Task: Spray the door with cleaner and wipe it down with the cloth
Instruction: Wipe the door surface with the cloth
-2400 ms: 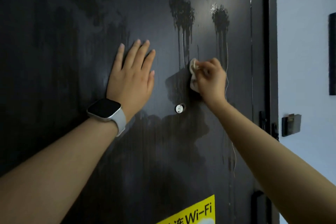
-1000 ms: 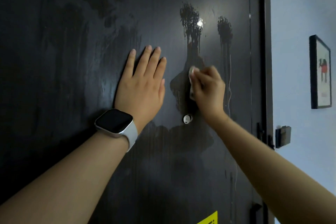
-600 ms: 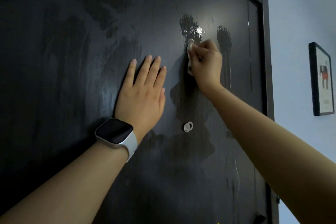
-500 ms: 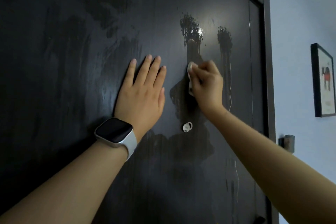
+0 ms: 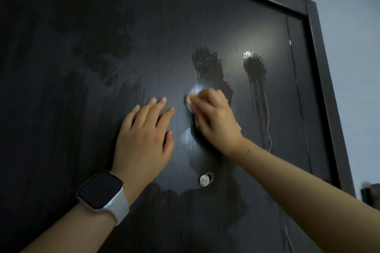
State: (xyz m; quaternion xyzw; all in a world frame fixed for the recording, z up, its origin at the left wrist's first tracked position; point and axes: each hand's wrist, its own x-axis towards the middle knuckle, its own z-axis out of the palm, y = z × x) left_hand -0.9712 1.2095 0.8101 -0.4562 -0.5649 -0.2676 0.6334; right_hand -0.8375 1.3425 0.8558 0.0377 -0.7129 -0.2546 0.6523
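One dark, wood-grained door fills almost the whole view, its matching dark frame running down the right side against one pale wall. Two wet spray patches sit high on the panel: the larger left spray patch lies directly above the right hand, while the smaller right spray patch stands up and to the right of it, with drip trails running downward, so their long axes are vertical. That right hand, fingers curled around one small white cloth, presses it against the door; only a bit of cloth shows at the fingertips. The untouched right patch is nearer this hand than the other, so a stroke up and rightward looks like the natural next pass. One left hand rests flat on the door just left of the cloth, fingers straight and together, apparently bracing. On its wrist sits one dark-faced smartwatch with a white band. One small round silver peephole lies below both hands. No spray bottle is in sight.
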